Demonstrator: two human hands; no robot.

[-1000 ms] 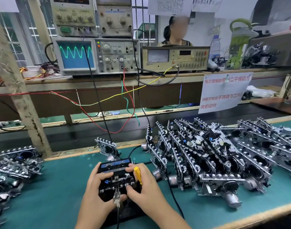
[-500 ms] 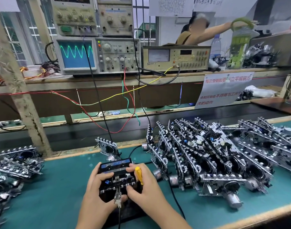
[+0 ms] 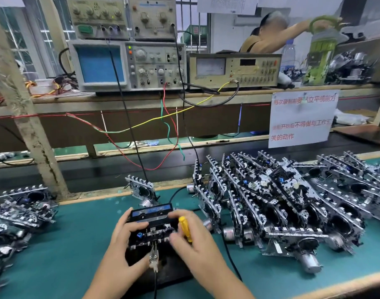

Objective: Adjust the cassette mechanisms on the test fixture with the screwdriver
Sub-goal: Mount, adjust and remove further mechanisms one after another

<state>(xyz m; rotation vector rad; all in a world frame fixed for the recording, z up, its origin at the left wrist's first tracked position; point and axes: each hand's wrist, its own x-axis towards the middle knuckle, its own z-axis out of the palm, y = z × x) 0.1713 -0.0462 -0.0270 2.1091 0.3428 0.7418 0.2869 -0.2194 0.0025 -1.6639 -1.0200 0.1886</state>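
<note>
The cassette mechanism (image 3: 151, 230) sits on the black test fixture (image 3: 163, 268) on the tabletop (image 3: 62, 255), between both hands. The left hand (image 3: 122, 238) has a spread grip on its left edge. The right hand (image 3: 193, 236) pinches the yellow screwdriver (image 3: 185, 228) against its right side.

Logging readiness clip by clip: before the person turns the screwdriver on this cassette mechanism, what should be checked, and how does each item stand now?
1. Cassette mechanism seated on the test fixture: ok, it sits on the black base.
2. Left hand steadying the mechanism: ok, fingers rest on its left side.
3. Screwdriver in the right hand: ok, yellow handle gripped.
4. Screwdriver tip on the adjustment screw: cannot tell, the tip is hidden by the fingers.
5. Clip lead attached at the mechanism's front edge: ok.
6. Oscilloscope screen showing a trace: not ok, the screen is blank blue.
</note>
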